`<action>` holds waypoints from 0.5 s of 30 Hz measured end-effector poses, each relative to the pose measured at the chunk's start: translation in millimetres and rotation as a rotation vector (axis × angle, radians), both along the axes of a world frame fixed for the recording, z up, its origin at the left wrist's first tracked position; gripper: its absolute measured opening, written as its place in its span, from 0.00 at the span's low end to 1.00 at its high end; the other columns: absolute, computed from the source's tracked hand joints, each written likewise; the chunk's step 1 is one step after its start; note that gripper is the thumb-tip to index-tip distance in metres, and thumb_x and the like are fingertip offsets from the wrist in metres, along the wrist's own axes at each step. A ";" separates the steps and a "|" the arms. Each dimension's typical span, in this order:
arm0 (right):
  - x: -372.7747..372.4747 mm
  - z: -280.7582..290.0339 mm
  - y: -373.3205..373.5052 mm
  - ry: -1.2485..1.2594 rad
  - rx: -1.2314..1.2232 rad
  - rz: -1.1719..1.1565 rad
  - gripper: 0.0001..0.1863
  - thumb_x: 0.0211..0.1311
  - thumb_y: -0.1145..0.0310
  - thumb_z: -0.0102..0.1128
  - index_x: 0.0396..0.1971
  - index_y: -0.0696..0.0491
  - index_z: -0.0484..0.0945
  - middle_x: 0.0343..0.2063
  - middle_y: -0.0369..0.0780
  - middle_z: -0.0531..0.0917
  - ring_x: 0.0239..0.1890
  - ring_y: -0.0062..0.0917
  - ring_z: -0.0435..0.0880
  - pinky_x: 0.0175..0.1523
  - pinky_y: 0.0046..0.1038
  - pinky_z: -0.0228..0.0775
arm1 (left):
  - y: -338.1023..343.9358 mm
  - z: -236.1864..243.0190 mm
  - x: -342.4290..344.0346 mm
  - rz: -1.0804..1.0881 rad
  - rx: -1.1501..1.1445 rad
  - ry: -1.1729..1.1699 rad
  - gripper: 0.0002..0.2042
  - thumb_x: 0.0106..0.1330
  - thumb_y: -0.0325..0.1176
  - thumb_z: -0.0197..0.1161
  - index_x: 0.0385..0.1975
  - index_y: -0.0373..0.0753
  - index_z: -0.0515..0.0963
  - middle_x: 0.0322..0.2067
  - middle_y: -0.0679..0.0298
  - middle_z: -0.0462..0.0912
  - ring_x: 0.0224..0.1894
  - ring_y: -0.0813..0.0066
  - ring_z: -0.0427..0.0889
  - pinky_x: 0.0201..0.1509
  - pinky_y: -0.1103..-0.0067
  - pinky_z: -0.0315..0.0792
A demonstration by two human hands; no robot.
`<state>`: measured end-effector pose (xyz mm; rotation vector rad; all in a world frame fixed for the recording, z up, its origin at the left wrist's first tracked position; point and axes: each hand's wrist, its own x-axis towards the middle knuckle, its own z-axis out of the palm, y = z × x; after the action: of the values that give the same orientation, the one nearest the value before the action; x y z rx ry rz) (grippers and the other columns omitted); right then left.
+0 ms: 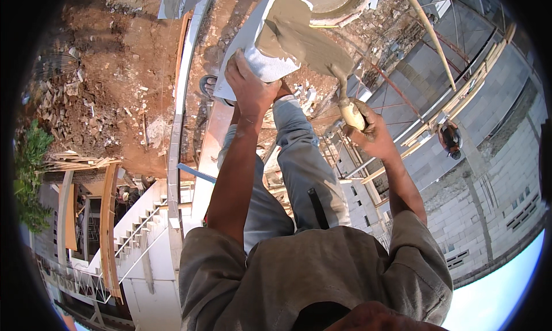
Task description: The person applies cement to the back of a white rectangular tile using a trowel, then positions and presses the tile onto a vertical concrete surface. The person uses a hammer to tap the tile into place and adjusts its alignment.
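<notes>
My left hand [251, 88] grips the near end of a white building block [265, 67], fingers along its side. Wet grey-brown mortar [280, 23] covers much of the block's upper face. In my right hand [371, 132] is a trowel, my fingers wrapped round its pale, mortar-smeared handle [352, 116]. The trowel's blade [328, 54] points up and left toward the block, coated in mortar that runs into the layer there. I cannot tell whether blade and block touch.
A round tub [368, 6] of mortar stands beyond the block. A long narrow wall edge [179, 95] runs along the left, above reddish rubble ground [123, 101]. Bamboo poles [428, 32] and scaffolding are at right, with another person [450, 138] farther off. White stairs [141, 227] lie lower left.
</notes>
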<state>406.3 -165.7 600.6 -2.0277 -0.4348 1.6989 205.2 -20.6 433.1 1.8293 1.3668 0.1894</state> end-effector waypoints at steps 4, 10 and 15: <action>38.1 -31.9 38.6 -0.434 0.054 0.439 0.35 0.55 0.63 0.65 0.63 0.56 0.66 0.50 0.53 0.79 0.48 0.44 0.83 0.55 0.37 0.73 | -7.5 -2.9 1.7 -0.002 0.053 -0.011 0.54 0.37 0.33 0.79 0.65 0.28 0.50 0.57 0.40 0.60 0.59 0.40 0.61 0.65 0.52 0.57; 35.3 -102.3 54.7 -0.750 0.002 0.741 0.39 0.56 0.61 0.64 0.67 0.51 0.60 0.45 0.49 0.79 0.41 0.47 0.82 0.46 0.41 0.76 | -9.3 -3.2 6.1 -0.020 0.092 -0.004 0.55 0.36 0.35 0.80 0.65 0.30 0.51 0.56 0.41 0.61 0.60 0.41 0.61 0.67 0.51 0.54; 5.1 -93.5 30.1 -0.749 0.149 0.850 0.38 0.57 0.61 0.65 0.67 0.48 0.61 0.41 0.46 0.76 0.40 0.40 0.81 0.42 0.38 0.77 | -5.8 -4.4 2.6 -0.053 0.077 -0.026 0.55 0.38 0.36 0.79 0.66 0.29 0.49 0.58 0.38 0.58 0.61 0.39 0.59 0.66 0.51 0.55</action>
<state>411.5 -135.6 507.1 -2.4784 -1.8096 1.1063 207.8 -26.4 428.7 1.9176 1.3073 0.2405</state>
